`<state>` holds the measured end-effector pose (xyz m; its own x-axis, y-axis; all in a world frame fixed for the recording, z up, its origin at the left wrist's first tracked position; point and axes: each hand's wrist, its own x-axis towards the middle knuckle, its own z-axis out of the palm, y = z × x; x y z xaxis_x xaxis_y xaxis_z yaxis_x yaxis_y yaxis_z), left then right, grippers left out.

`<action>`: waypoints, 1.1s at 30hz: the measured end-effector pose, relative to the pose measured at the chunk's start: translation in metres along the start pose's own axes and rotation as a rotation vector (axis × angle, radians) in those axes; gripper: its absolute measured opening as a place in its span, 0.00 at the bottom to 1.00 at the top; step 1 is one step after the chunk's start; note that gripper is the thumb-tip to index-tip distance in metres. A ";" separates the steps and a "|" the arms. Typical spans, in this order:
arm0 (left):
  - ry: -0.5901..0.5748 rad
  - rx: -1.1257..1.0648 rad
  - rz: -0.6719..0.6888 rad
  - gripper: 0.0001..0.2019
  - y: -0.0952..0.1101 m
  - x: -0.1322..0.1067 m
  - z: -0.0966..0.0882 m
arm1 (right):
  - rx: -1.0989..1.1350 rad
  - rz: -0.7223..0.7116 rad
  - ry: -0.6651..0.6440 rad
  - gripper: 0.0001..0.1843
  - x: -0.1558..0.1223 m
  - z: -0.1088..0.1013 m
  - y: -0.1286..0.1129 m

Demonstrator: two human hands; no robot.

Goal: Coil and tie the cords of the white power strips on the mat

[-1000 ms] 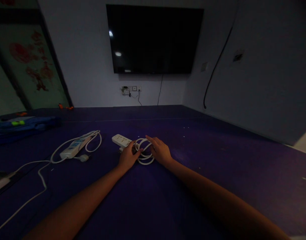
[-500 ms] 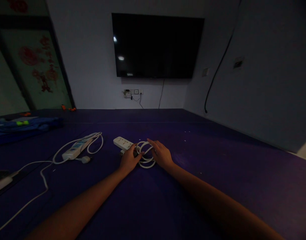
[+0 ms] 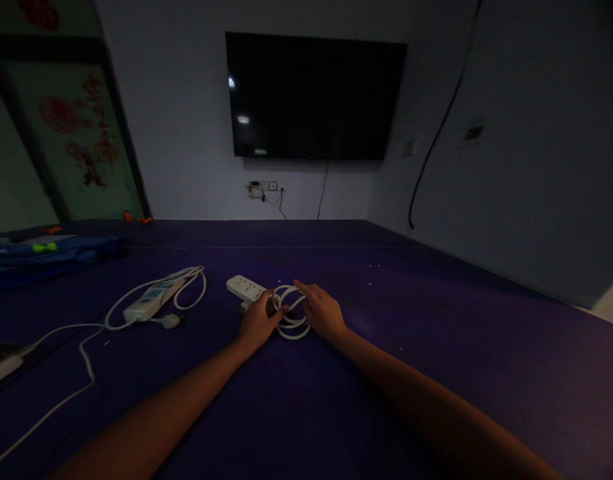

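Note:
A white power strip [image 3: 244, 288] lies on the dark purple floor mat [image 3: 386, 320], its white cable wound into a coil [image 3: 291, 320] just to its right. My left hand [image 3: 259, 321] grips the left side of the coil with fingers closed round the loops. My right hand [image 3: 322, 311] rests on the coil's right side, fingers curled over the cable. Both forearms reach forward from the bottom of the view.
A second white power strip [image 3: 151, 299] with a loose cable and plug [image 3: 169, 321] lies to the left, its cord trailing toward the lower left. A dark wall TV [image 3: 313, 97] hangs ahead above wall sockets [image 3: 265, 187]. Blue bundled fabric [image 3: 41, 253] sits far left.
The camera has tilted slightly, shifting the scene lower in view. Both hands stay on the coiled cable with little visible movement.

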<state>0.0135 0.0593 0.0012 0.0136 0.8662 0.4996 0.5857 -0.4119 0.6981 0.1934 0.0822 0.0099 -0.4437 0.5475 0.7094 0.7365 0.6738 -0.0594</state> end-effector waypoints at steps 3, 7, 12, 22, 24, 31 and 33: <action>-0.001 0.010 0.010 0.23 -0.001 0.000 0.000 | 0.007 -0.012 0.010 0.26 0.000 0.000 0.000; 0.009 0.049 0.019 0.28 -0.001 0.000 0.000 | 0.008 -0.020 0.025 0.26 -0.001 0.001 0.000; 0.007 0.072 0.038 0.27 0.000 -0.001 0.000 | 0.012 -0.035 0.035 0.27 -0.001 0.001 0.001; 0.024 0.062 0.056 0.25 0.001 -0.001 -0.001 | 0.004 -0.031 0.037 0.28 -0.001 0.000 0.000; 0.021 0.058 0.053 0.25 0.001 -0.001 -0.001 | 0.006 -0.032 0.029 0.28 -0.001 0.001 0.001; -0.001 0.049 0.041 0.25 -0.001 0.000 0.000 | 0.020 -0.023 0.033 0.28 -0.001 0.002 0.002; -0.002 0.045 0.044 0.25 0.000 0.000 0.000 | 0.030 -0.022 0.034 0.28 -0.001 0.001 0.001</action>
<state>0.0134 0.0599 0.0010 0.0419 0.8481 0.5282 0.6206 -0.4364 0.6515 0.1938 0.0826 0.0087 -0.4412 0.5157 0.7345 0.7111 0.7001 -0.0644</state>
